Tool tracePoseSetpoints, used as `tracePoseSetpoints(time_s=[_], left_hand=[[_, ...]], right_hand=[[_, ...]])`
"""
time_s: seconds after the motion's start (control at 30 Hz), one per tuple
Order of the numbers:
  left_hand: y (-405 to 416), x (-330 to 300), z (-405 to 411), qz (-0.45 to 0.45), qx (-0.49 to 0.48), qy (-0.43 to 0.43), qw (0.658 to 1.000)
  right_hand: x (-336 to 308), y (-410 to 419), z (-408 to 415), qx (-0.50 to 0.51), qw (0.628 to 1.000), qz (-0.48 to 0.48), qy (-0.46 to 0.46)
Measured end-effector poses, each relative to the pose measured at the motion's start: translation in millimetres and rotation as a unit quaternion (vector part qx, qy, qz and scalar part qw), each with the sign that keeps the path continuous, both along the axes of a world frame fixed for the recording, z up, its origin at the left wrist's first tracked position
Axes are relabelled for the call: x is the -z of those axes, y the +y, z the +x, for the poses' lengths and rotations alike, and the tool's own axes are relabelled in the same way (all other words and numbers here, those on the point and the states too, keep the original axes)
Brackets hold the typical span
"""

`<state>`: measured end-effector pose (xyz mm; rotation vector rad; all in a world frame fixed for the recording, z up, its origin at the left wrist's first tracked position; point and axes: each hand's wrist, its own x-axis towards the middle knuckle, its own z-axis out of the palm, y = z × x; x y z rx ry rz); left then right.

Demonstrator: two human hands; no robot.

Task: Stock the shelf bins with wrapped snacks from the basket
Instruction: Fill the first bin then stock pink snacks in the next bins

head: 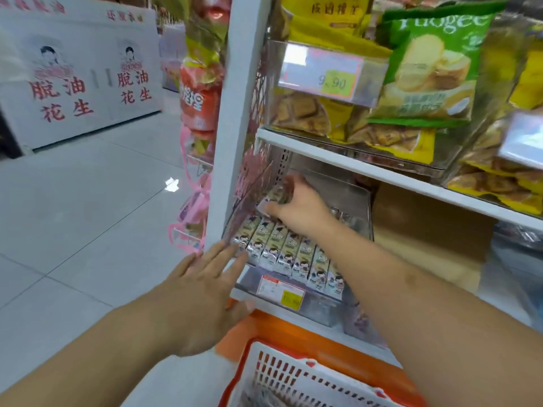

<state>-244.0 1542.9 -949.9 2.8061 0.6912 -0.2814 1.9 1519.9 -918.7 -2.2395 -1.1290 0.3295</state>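
snacks (289,254) in small wrapped packets, pale cream and silver with a dark cartoon print, standing upright in one tight row along front of clear shelf bin (363,207). behind that row, right hand (296,205) reaching deep into bin, fingers curled round a small clutch of same packets (271,201), knuckles up, wrist just above row. left hand (205,283) flat, fingers straight and spread, holding nothing, fingertips at bin's front left corner, touching or nearly touching the clear wall; cannot tell which. below bin, white-and-orange basket (282,374); contents mostly out of sight, only a blurred hint of wrappers at its bottom.

judged step: setting held packets down as a second row behind the first. best done by lowering them upright, print facing forward, snug against left wall of bin, then letting go only once bases sit flat. worth keeping right wrist high so front row stays standing. left hand looks well placed to brace bin and catch any packet tipping forward. wrappers appear thin and slick, so likely to slide or fan out if released early; a gentle squeeze rather than a hard one should spare contents. much bare floor showing at bin's right, so plenty yet to fill.
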Motion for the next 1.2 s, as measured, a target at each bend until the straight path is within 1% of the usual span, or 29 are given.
tracePoseSetpoints(time_s=[0.1, 0.2, 0.3, 0.4, 0.5, 0.6, 0.7, 0.77, 0.8, 0.83, 0.9, 0.97, 1.03, 1.1, 1.2], left_hand=[[1.7, 1.9, -0.4, -0.002, 0.000, 0.007, 1.000], [3.6, 4.1, -2.3, -0.004, 0.013, 0.013, 1.000], [4.7, 5.8, -1.7, -0.013, 0.014, 0.009, 1.000], [2.9, 4.1, -0.5, -0.023, 0.008, 0.009, 1.000], [0.1, 1.8, -0.3, -0.026, 0.002, -0.005, 1.000], [-5.1, -4.6, 0.0, -0.035, 0.001, -0.040, 0.999], [-19.0, -15.3, 1.6, -0.027, 0.009, -0.128, 0.991], [-31.5, -18.5, 3.4, -0.055, 0.006, -0.175, 0.983], [-37.9, -17.3, 4.8, -0.068, 0.008, -0.182, 0.981], [-44.6, -14.3, 6.5, -0.077, 0.010, -0.174, 0.982], [-59.1, -3.6, 8.4, -0.088, 0.017, -0.126, 0.988], [-73.7, 13.4, 7.0, -0.098, 0.015, -0.074, 0.992], [-87.3, 36.1, 3.4, -0.108, 0.002, -0.036, 0.994], [-99.5, 61.4, -2.2, -0.129, -0.020, 0.001, 0.991], [-111.5, 107.8, -10.7, -0.164, -0.090, 0.060, 0.980]], right_hand=[[7.9, 30.3, 14.0, 0.006, 1.000, 0.009, 0.009], [21.1, 51.0, 25.5, 0.017, 1.000, -0.007, -0.001], [28.9, 61.0, 32.2, 0.006, 0.999, -0.008, 0.033], [24.4, 54.0, 23.7, -0.005, 1.000, -0.013, 0.007], [18.8, 40.3, 16.8, -0.010, 1.000, 0.005, -0.021], [7.4, 17.6, 0.9, -0.017, 0.999, 0.017, -0.028], [-6.2, -19.7, -17.7, -0.030, 0.998, 0.045, -0.033], [-13.1, -53.7, -31.1, -0.034, 0.997, 0.062, -0.029], [-15.3, -72.5, -37.8, -0.040, 0.996, 0.075, -0.030], [-15.9, -92.6, -44.9, -0.052, 0.994, 0.089, -0.027], [-12.1, -134.2, -63.9, -0.076, 0.991, 0.105, -0.013], [4.0, -173.5, -81.3, -0.095, 0.991, 0.098, 0.005], [30.2, -209.9, -97.1, -0.109, 0.992, 0.054, 0.029], [66.0, -239.1, -108.1, -0.104, 0.993, -0.016, 0.059], [136.2, -266.3, -117.9, -0.081, 0.984, -0.120, 0.102]])
